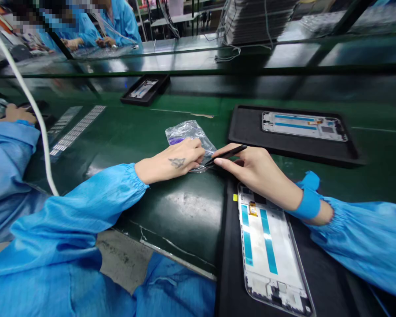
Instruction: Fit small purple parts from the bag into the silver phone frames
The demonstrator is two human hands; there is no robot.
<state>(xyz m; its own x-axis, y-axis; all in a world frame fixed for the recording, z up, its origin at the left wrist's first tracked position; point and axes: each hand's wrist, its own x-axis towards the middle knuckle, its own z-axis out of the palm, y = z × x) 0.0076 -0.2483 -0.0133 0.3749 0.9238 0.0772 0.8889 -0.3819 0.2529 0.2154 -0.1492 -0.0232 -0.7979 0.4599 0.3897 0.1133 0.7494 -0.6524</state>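
Note:
My right hand [251, 165] is closed on black tweezers [231, 152], their tips pointing left at a clear plastic bag [193, 131]. My left hand [180, 159], fingers curled, presses on the near side of that bag, and something purple shows inside it. Whatever small part lies between the tweezer tips is too small to make out. Below my right wrist, a phone frame [259, 246] with blue-green strips and a small orange flex cable lies in a black tray [229, 273].
Behind my right hand, another black tray [247, 127] holds a second phone frame [303, 125]. Farther back sits a smaller tray [137, 97] with a frame. Strips of labels [77, 130] lie to the left. A white cable [29, 94] hangs at left, beside a co-worker's arm [11, 163].

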